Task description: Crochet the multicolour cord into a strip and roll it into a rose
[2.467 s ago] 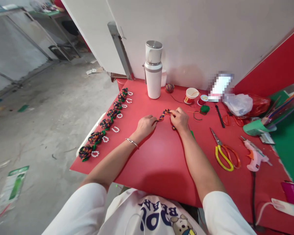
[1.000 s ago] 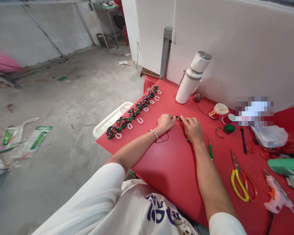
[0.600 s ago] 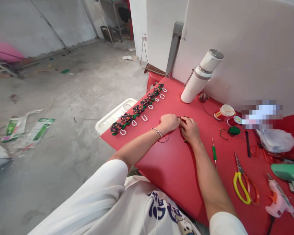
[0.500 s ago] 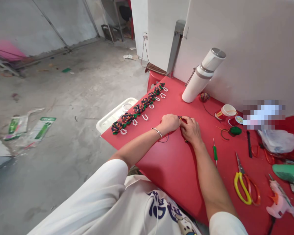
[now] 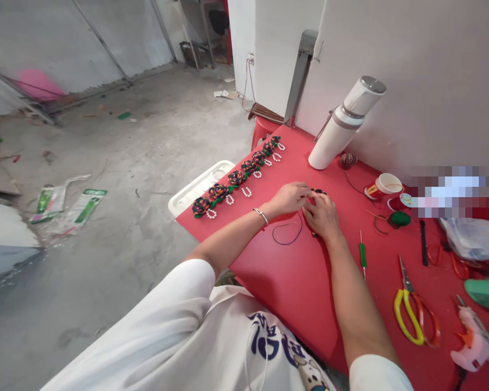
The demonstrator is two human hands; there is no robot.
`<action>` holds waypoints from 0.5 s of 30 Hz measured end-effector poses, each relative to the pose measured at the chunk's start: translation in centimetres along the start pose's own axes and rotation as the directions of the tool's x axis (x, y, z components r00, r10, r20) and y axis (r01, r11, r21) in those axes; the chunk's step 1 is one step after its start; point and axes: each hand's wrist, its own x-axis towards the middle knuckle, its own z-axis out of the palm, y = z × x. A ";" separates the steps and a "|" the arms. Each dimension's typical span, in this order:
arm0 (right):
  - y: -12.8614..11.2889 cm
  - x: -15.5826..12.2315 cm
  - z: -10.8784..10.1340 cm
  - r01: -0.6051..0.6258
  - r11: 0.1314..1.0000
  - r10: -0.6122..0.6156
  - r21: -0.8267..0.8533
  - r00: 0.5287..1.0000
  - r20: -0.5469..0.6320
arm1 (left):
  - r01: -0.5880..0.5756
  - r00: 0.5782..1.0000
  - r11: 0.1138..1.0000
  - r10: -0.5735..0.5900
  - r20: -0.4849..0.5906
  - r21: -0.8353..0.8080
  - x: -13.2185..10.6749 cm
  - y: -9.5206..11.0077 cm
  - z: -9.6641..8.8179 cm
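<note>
Over the middle of the red table, my right hand (image 5: pixel 321 214) is closed on a dark multicoloured yarn piece (image 5: pixel 319 191). Most of that piece is hidden under the fingers; bits of it show above and below the hand. My left hand (image 5: pixel 288 197), with a silver bracelet at the wrist, meets the right fingertips. Its fingers are pinched together, and what they hold is too small to make out. A dark thread (image 5: pixel 286 243) lies in a loop on the table below the hands. To the left runs a row of multicoloured yarn flowers (image 5: pixel 219 191) with green leaves and white bead loops (image 5: pixel 246 191).
A white thermos (image 5: pixel 344 127) stands at the back, beside a yarn ball (image 5: pixel 348 159) and a paper cup (image 5: pixel 385 187). On the right lie a green-handled crochet hook (image 5: pixel 362 255), scissors (image 5: pixel 407 304) and a pink glue gun (image 5: pixel 472 339). A plastic bag (image 5: pixel 476 239) lies behind them.
My left hand has lifted its fingers from a curled fist into a pinch by the right fingertips. More of the thread loop shows. The whole view has shifted slightly.
</note>
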 end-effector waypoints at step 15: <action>1.2 -0.2 1.3 0.039 0.984 -0.015 0.176 0.990 -0.137 | -0.213 0.971 0.966 0.192 0.143 0.149 0.8 -4.1 1.0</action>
